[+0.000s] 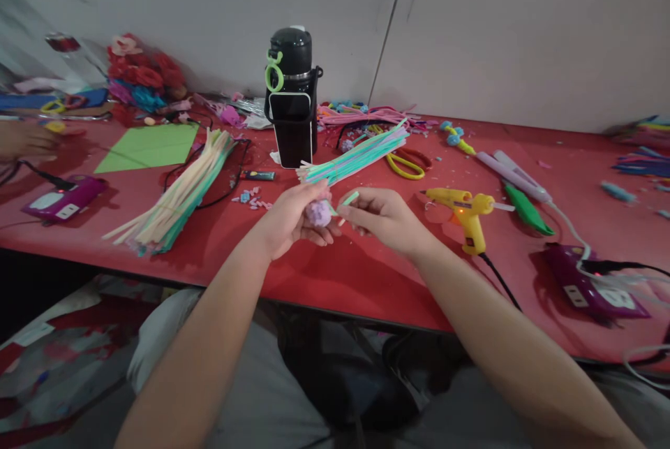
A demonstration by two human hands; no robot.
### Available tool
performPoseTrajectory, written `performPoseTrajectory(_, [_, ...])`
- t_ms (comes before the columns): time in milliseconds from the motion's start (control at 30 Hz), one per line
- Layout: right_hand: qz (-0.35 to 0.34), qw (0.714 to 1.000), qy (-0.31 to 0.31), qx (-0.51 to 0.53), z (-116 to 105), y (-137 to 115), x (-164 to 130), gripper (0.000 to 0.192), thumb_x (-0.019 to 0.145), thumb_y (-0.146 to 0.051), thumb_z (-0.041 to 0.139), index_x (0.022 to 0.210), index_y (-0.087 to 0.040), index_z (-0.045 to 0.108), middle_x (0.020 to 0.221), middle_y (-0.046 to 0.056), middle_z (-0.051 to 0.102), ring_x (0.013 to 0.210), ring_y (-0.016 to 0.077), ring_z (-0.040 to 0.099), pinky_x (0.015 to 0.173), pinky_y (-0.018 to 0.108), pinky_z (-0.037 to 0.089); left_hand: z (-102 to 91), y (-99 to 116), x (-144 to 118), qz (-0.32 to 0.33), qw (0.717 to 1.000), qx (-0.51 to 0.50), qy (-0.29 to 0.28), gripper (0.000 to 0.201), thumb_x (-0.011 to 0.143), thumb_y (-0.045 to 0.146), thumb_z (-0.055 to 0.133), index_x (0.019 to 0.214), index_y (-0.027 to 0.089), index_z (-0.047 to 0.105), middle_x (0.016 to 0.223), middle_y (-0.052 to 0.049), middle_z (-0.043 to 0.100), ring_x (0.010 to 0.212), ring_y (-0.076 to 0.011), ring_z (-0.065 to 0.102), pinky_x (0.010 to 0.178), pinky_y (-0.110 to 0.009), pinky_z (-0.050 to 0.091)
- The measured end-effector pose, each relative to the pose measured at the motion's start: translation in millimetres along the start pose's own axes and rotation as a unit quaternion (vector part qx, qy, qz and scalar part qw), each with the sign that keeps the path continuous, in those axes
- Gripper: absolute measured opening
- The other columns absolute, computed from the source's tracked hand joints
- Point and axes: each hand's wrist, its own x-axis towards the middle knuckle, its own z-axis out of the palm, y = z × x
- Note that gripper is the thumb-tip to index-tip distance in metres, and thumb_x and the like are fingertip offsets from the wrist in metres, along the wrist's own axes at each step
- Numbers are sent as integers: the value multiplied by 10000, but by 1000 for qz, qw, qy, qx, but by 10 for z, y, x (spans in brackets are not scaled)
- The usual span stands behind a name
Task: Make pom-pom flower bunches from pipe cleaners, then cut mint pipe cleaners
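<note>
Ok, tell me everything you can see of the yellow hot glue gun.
The yellow hot glue gun, apparently plastic, lies on the red tabletop, to the right of the person's right hand, with no hand touching it. Its nozzle points left and its handle toward the person. A small orange light glows on the body. A whitish glue stick protrudes from the rear, and a black cord leaves the handle's base.

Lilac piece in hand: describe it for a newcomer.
On the red table, find the tall black bottle, then the left hand nearer the person. The lilac piece sits in that hand: a small, round, fuzzy clump, unlike the long, straight stems bundled just behind it.
</note>
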Motion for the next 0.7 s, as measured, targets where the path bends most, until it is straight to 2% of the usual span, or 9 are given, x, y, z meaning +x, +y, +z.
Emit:
performPoseTrajectory(67, [77, 990, 13, 119, -10, -9, 20, 298, 796, -405, 777, 713, -185, 593, 604, -34, 521, 530, 83, 416, 509, 248, 313, -42, 4, -19, 43, 998, 43, 15, 496, 883, 655, 576, 1026, 183, 629, 679, -60, 701, 499, -165, 628, 433, -242, 442])
performPoseTrajectory(133, [123, 969, 9, 216, -23, -24, 35, 353, 736, -373, 820, 652, -191, 529, 574, -59, 436, 506, 65, 329, 482, 243, 264, -83, 1, -36, 138, 982, 111, 68, 488, 859, 642, 639, 1019, 183, 686, 789, -61, 714, 631, -155, 651, 508, -232, 455])
performPoseTrajectory(200, [140, 951, -18, 276, -31, -36, 42, 365, 720, -338, 824, 644, -195, 497, 578, -70, 385, 504, 60, 268, 467, 239, 243, -107, -10, -47, 230, 955, 156, 107, 444, 823, 583, 723, 1020, 186, 722, 976, -76, 722, 855, -172, 667, 678, -231, 503])
performPoseTrajectory(267, [146, 938, -42, 310, -31, -40, 44, 344, 738, -321, 802, 663, -197, 491, 592, -74, 351, 506, 61, 232, 454, 231, 232, -106, -25, -51, 269, 947, 150, 91, 466, 802, 570, 753, 1072, 191, 726, 1117, -88, 702, 1002, -197, 645, 826, -259, 511])
performPoseTrajectory(333, [150, 930, -51, 332, -26, -35, 47, 325, 758, -308, 784, 676, -195, 490, 605, -73, 339, 509, 60, 224, 448, 221, 232, -83, -41, -45, 258, 960, 106, 39, 503, 812, 599, 729, 1114, 197, 716, 1119, -86, 695, 992, -195, 638, 857, -282, 511])
performPoseTrajectory(433, [162, 927, -39, 337, -22, -17, 55, 317, 753, -289, 793, 681, -185, 502, 595, -76, 353, 501, 49, 240, 447, 208, 231, -49, -58, -26, 214, 975, 61, -9, 426, 858, 586, 687, 1024, 196, 725, 884, -36, 661, 779, -135, 592, 747, -257, 496])
performPoseTrajectory(533, [169, 941, -4, 294, -24, 1, 63, 325, 716, -282, 823, 666, -176, 519, 563, -78, 385, 484, 37, 270, 442, 208, 212, -54, -59, -16, 189, 979, 72, 17, 346, 888, 526, 676, 857, 182, 705, 710, -1, 553, 645, -106, 505, 604, -229, 427])
performPoseTrajectory(633, [168, 956, 37, 237, -17, 15, 70, 314, 683, -296, 837, 656, -166, 552, 540, -69, 434, 469, 32, 315, 435, 210, 209, -83, -50, -17, 175, 979, 94, 53, 346, 877, 510, 685, 780, 178, 679, 676, -1, 532, 603, -109, 484, 539, -237, 379])
performPoseTrajectory(700, [173, 960, 62, 210, -9, 20, 73, 307, 679, -310, 832, 647, -166, 563, 528, -64, 460, 453, 31, 334, 426, 210, 218, -96, -46, -17, 158, 980, 104, 56, 338, 864, 499, 695, 759, 179, 671, 661, 2, 532, 576, -106, 472, 521, -241, 363])
